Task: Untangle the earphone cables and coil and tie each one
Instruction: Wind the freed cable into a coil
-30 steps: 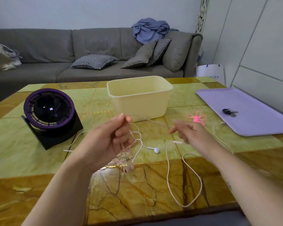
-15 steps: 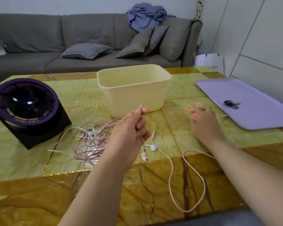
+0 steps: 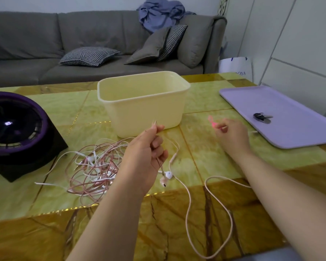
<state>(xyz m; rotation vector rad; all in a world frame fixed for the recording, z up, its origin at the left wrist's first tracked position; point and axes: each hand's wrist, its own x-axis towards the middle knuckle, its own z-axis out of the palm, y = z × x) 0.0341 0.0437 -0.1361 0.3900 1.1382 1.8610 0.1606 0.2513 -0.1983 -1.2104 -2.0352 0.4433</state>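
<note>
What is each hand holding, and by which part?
The left hand pinches an earphone cable just below its plug; the right hand pinches a blurred pink tie in its fingertips.

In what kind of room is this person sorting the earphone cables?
Most likely a home living room: a grey sofa with a checked cushion stands behind the marble-look table, and crumpled blue clothing lies on the sofa's back.

Grey sofa (image 3: 94,40), white walls (image 3: 297,34)
</note>
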